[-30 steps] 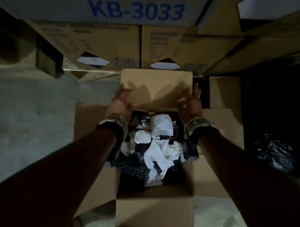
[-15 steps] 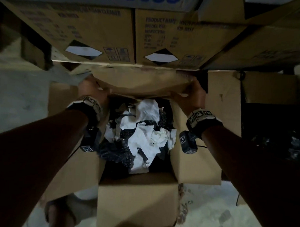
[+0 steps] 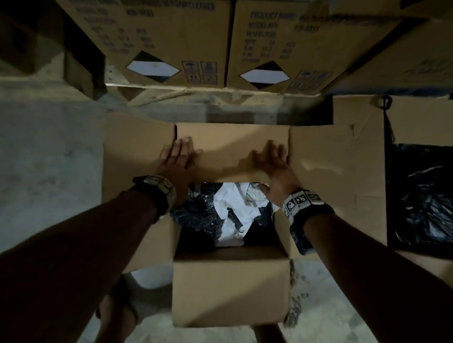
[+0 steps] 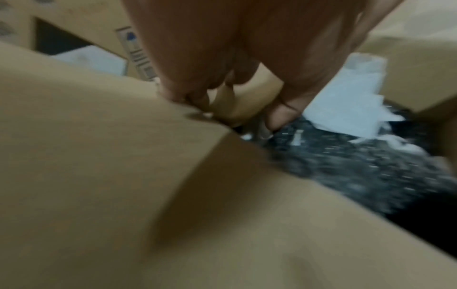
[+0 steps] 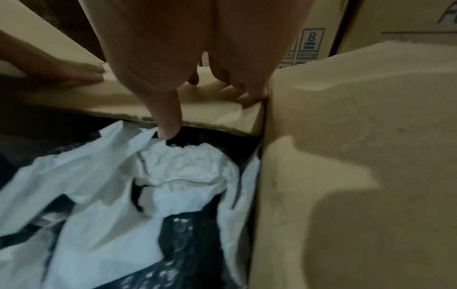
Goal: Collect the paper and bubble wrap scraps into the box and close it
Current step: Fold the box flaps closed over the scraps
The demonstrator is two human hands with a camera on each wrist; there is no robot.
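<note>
Behind box point(image 3: 229, 287), stacked cartons point(image 3: 168, 41); both hands' fingers point(image 3: 181, 146) flat on far flap point(image 3: 231, 151).

far flap point(image 3: 231, 151) of the box point(image 3: 229, 287), upright at 12 o'clock one second ago and gripped at its edge half a second ago, now folded down over the opening. left hand point(image 3: 178, 162) and right hand point(image 3: 274, 165) now lie flat upon it. less of the paper scraps point(image 3: 234, 210) shows.
</note>
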